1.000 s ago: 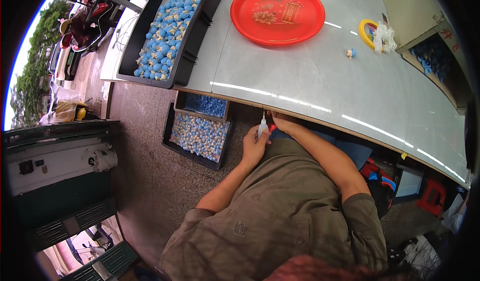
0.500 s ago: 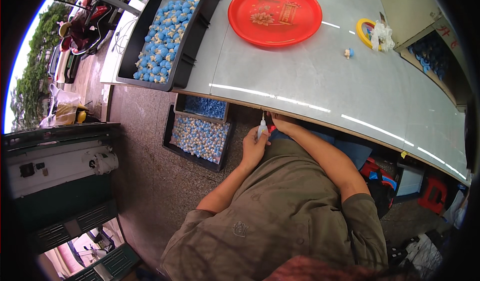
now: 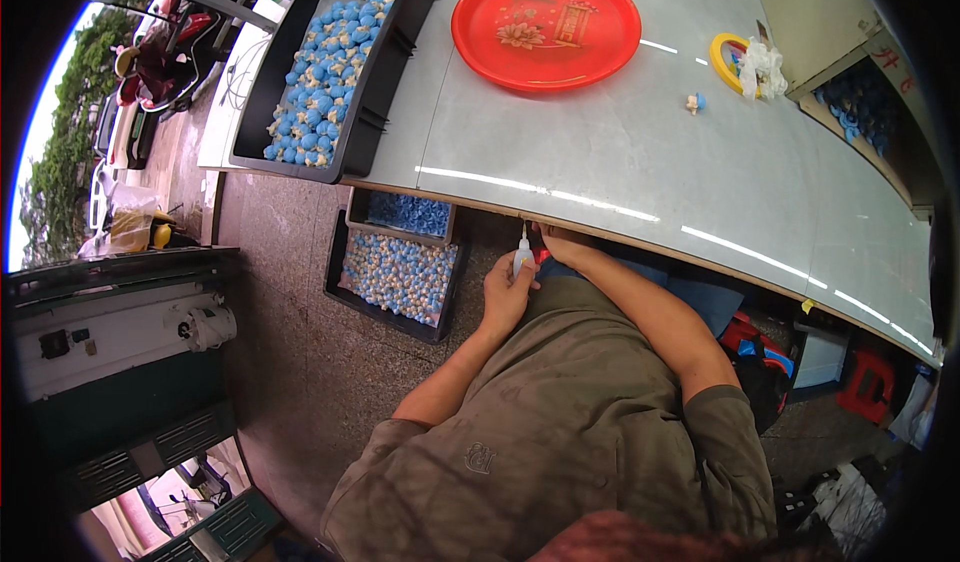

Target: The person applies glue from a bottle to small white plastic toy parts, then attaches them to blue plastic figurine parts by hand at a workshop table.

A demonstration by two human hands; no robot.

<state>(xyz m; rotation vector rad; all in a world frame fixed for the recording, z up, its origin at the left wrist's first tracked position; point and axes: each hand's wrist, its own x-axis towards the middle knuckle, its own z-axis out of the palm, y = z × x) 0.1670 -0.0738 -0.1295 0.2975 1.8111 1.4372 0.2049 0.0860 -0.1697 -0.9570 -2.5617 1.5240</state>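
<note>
My left hand [image 3: 506, 300] is wrapped round a small white squeeze bottle [image 3: 522, 256], held upright just below the table's near edge. Its thin nozzle points up toward that edge. Close by on the right, my right hand [image 3: 566, 247] reaches in under the tabletop, so its fingers are mostly hidden and I cannot see what they hold. A bit of something red [image 3: 543, 256] shows between the two hands. On the tabletop sits one small blue-and-cream figure [image 3: 695, 103], apart from both hands.
A black crate [image 3: 374, 92] of blue-and-cream pieces stands at the table's left end, beside a red round tray [image 3: 470, 57]. Below are a bin of blue parts [image 3: 408, 214] and a bin of small blue-and-cream pieces [image 3: 400, 277]. A yellow tape roll [image 3: 721, 66] lies right.
The view has shifted very slightly. My hands and the bottle keep nearly the same place and pose; nothing else has visibly moved.
</note>
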